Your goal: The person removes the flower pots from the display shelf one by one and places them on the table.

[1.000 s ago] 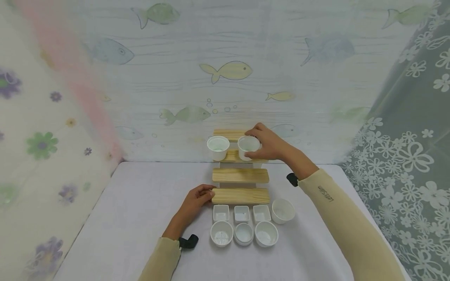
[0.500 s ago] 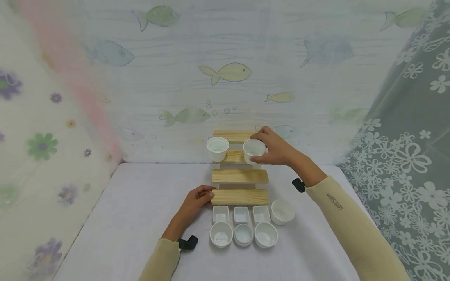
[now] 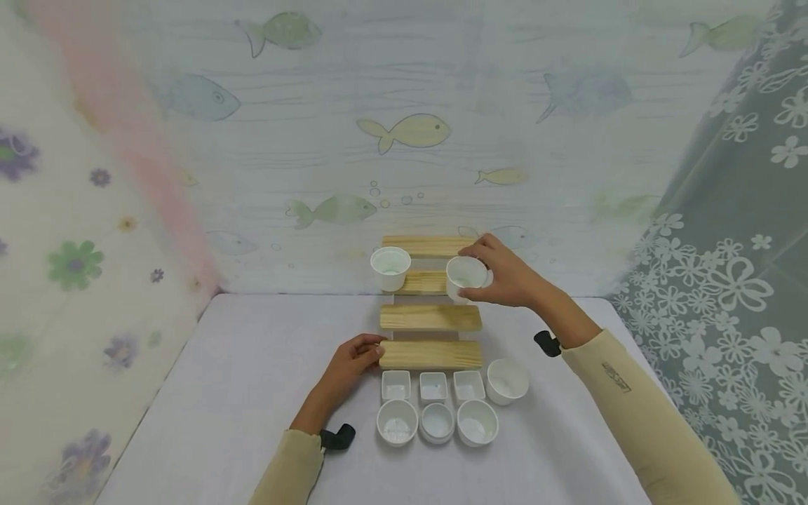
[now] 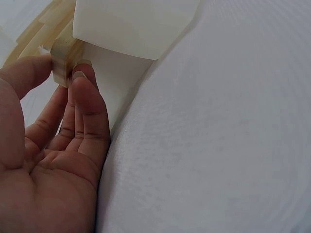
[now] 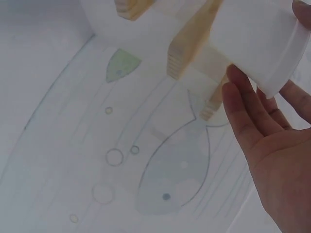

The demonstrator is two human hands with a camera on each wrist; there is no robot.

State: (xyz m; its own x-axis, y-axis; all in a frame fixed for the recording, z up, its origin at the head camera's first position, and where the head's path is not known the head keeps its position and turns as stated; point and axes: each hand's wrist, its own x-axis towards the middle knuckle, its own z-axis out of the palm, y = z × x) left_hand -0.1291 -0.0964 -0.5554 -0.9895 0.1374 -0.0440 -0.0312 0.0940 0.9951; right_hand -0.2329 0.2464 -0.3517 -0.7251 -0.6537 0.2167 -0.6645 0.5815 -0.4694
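A stepped wooden shelf [image 3: 431,318] with several pale slats stands at the back of the table. My right hand [image 3: 505,275] grips a white round cup [image 3: 466,275] by its sides at the right end of the second slat from the top. In the right wrist view the white cup [image 5: 252,39] lies against that slat, with fingers along its side. Another white cup [image 3: 391,268] stands on the slat's left end. My left hand [image 3: 348,361] pinches the left end of the lowest slat [image 3: 431,355]; in the left wrist view thumb and fingers hold the slat end [image 4: 65,56].
In front of the shelf stand three small square white dishes [image 3: 433,386] in a row. Nearer are round white bowls [image 3: 477,423], and another round white cup [image 3: 508,381] is at the right. A wall with painted fish [image 3: 404,132] rises behind.
My right hand has slid the white cup to the right along the second slat, away from the other cup. My left hand has stayed on the lowest slat.
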